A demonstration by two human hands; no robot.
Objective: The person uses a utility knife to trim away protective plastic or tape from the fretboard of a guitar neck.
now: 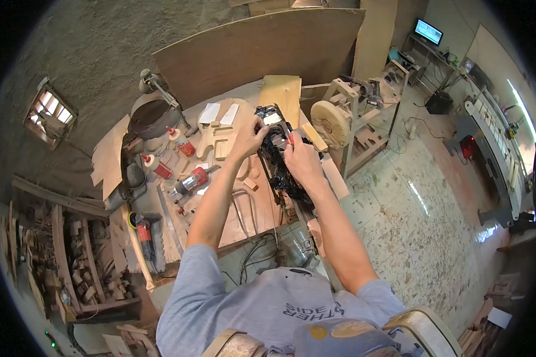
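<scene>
A long black assembly (276, 167), glossy and irregular, with a pale plate near its far end, lies along the right side of the workbench (262, 208). My left hand (249, 137) is curled at that end; what its fingers hold is hard to make out. My right hand (299, 157) grips a small red-handled tool (291, 138) over the assembly. To the left lie two glue bottles (180, 143), a red power tool (192, 181), small wooden pieces (221, 149) and white paper (210, 113). A yellow board (280, 92) lies behind the assembly.
An angle grinder (144, 235) sits at the bench's left. A wooden stand with a round disc (329, 122) is at the right. Tiled floor (399, 238) leads to a grey machine (488, 160) and monitor (429, 31). Wood scraps (83, 262) fill a left-hand rack. Cables (250, 259) hang below.
</scene>
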